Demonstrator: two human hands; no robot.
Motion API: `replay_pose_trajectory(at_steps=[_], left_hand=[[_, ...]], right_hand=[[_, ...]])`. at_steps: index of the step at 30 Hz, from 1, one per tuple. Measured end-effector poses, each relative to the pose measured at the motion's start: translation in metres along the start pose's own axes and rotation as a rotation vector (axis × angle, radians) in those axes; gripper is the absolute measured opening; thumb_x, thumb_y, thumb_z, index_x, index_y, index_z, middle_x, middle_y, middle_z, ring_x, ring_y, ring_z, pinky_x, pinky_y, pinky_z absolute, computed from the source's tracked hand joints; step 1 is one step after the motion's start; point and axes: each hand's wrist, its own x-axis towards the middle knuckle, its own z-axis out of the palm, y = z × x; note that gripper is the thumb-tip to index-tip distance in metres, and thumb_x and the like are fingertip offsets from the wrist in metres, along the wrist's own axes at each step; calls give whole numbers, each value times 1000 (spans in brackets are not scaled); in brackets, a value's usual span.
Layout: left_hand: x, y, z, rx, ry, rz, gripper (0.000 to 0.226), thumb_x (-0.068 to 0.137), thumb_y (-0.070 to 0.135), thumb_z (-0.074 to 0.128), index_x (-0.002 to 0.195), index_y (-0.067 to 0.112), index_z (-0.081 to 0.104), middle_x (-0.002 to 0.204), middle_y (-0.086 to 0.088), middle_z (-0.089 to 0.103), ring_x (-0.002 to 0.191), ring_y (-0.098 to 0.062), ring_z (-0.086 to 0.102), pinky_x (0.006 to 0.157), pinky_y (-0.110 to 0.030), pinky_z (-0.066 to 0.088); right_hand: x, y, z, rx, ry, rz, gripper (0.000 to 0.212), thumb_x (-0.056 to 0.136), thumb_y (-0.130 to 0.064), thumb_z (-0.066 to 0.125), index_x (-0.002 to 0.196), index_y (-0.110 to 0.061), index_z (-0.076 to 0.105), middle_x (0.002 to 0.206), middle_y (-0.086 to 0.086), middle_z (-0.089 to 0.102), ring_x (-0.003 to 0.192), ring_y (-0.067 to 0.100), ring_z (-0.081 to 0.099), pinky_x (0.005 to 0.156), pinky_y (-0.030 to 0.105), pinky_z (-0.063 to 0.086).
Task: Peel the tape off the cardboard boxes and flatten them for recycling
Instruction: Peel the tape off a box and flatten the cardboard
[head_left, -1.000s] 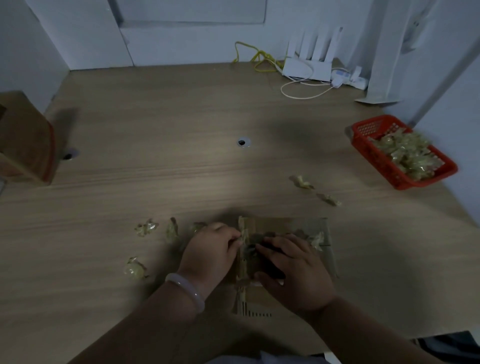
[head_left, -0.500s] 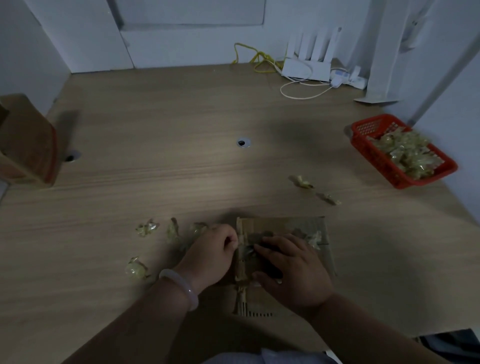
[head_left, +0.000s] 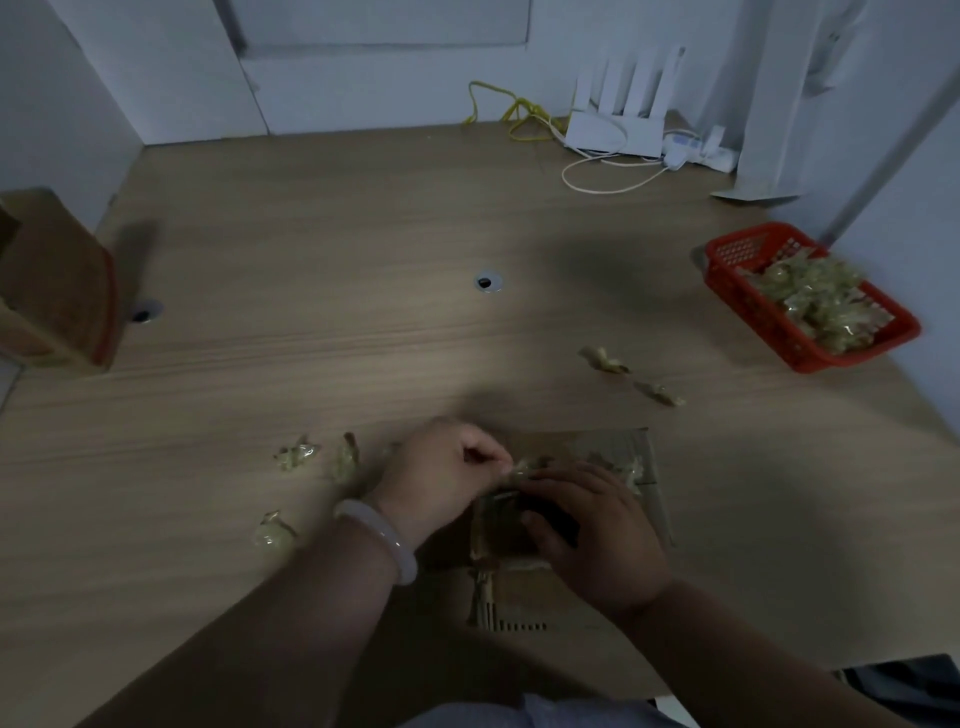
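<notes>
Tape removal at a pale wooden table (head_left: 363, 312): the left hand (head_left: 447, 467), fingers curled, pinches a strip of yellowish clear tape (head_left: 524, 467) at the middle seam of a flat brown cardboard box (head_left: 582, 444). The right hand (head_left: 597, 525) lies on the box just right of that seam, over a dark object; whether it grips it cannot be told. Crumpled tape scraps (head_left: 296, 452) lie left of the box, and a red plastic basket (head_left: 748, 291) sits well to its right. A sharp pull could snap the strip or tear the cardboard if the box slips.
</notes>
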Motion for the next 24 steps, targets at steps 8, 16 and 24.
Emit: replay_pose_trajectory(at_steps=[8, 16, 24], left_hand=[[-13, -12, 26, 509, 146, 306, 21, 82, 29, 63, 102, 27, 71, 100, 4, 59, 94, -19, 55, 80, -34, 46], [-17, -32, 15, -243, -44, 33, 35, 81, 25, 74, 104, 43, 55, 101, 17, 61, 83, 3, 54, 76, -12, 44], [-29, -55, 28, -549, 108, -352, 21, 92, 29, 59, 108, 42, 62, 114, 10, 64, 98, -3, 62, 88, -27, 49]], right_hand=[[-6, 4, 2, -48, -25, -69, 40, 85, -26, 65, 123, -14, 64, 118, 5, 65, 112, 24, 59, 100, 35, 45], [-4, 4, 4, -158, -36, -82, 33, 89, -24, 63, 117, -8, 69, 127, 13, 61, 114, 33, 58, 99, 42, 48], [6, -3, 1, -17, -51, 126, 23, 89, -26, 67, 109, -17, 74, 122, 4, 64, 116, 25, 55, 106, 31, 37]])
